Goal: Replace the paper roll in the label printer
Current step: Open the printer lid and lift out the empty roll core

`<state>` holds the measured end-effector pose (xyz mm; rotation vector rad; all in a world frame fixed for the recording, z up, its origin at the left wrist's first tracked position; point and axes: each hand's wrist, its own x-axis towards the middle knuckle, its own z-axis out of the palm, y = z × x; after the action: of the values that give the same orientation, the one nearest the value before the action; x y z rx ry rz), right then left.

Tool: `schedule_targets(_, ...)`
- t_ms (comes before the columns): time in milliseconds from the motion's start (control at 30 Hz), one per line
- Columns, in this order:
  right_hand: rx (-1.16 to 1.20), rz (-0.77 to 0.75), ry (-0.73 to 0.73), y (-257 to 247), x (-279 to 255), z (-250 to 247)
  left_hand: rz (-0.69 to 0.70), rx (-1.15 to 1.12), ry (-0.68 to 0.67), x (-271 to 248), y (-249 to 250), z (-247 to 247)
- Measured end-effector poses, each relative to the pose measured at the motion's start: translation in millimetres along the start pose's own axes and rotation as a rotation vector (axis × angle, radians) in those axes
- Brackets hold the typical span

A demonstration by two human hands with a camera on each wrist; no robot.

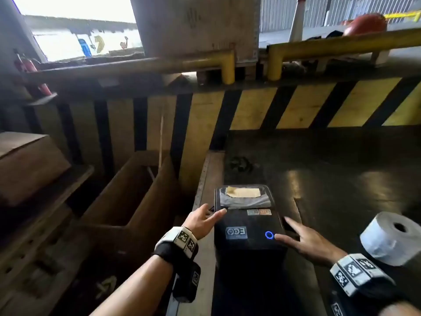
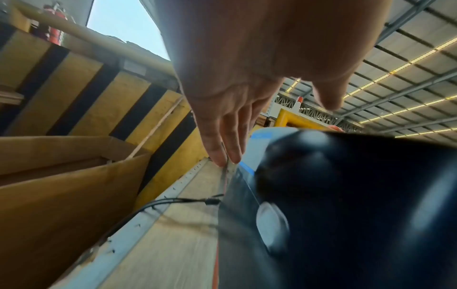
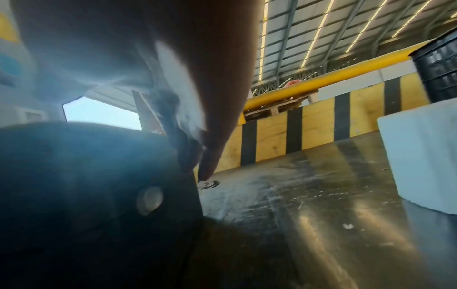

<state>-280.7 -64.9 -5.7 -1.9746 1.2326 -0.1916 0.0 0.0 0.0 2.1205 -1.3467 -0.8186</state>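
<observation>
A black label printer (image 1: 248, 233) stands on the dark table (image 1: 341, 179), lid closed, with a clear window at its far end and a blue ring light (image 1: 269, 235) on top. My left hand (image 1: 206, 216) reaches along the printer's left side, fingers straight, thumb tip at the lid's left edge. My right hand (image 1: 296, 236) sits at the printer's right edge with fingers spread and straight, thumb tip beside the blue light. A white paper roll (image 1: 390, 238) stands on end on the table right of the printer. In the wrist views the printer (image 2: 346, 205) (image 3: 86, 185) is a blurred dark mass under the fingers (image 2: 222, 148).
Open cardboard boxes (image 1: 127, 197) sit left of the table below its edge. A yellow and black striped barrier (image 1: 273, 108) runs behind, topped by yellow rails (image 1: 341, 44). A thin cable (image 2: 173, 201) plugs into the printer's left side. A black crate (image 3: 437, 68) stands behind the roll.
</observation>
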Motion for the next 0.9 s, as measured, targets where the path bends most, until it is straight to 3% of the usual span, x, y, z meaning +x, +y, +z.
schedule_targets(133,-0.002,-0.132,-0.042,-0.8,-2.0,10.0,0.057,-0.04,-0.128,-10.4,-3.5,13.0)
schedule_targets(333,0.02,-0.204,0.025,9.2,-7.5,19.8,0.106,-0.061,-0.184,-32.7,-19.9,28.4)
schedule_targets(633,-0.006,-0.196,0.086,21.5,-2.8,26.7,0.166,0.063,-0.098,-44.1,-19.3,35.8)
schedule_targets(900,-0.044,-0.164,0.101,24.3,-0.2,22.3,0.175,0.032,-0.074,-47.1,-16.2,35.9)
